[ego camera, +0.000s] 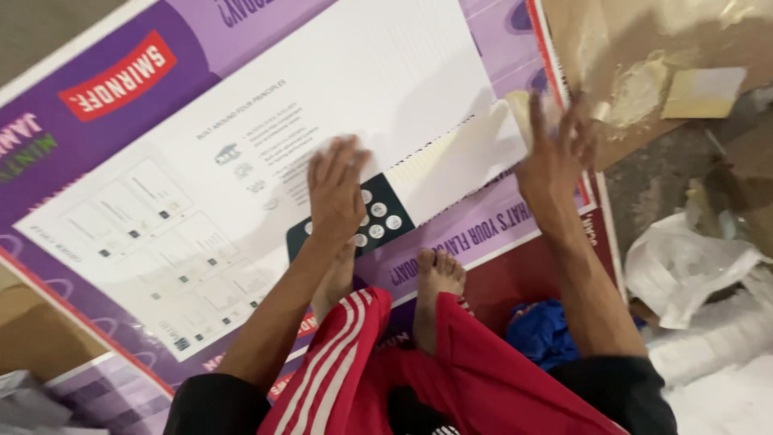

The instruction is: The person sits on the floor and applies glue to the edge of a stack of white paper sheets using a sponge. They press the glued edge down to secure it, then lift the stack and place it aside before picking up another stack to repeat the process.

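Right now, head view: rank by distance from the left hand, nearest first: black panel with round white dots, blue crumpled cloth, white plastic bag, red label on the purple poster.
1. Black panel with round white dots: under and just right of the left hand.
2. Red label on the purple poster: upper left.
3. Blue crumpled cloth: lower right; too close to call against the label.
4. White plastic bag: far right.

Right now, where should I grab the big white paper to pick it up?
Grab the white paper by its right edge, coming from the right beside the right hand. It lies flat, and that corner already looks slightly lifted, while the left hand presses its middle.
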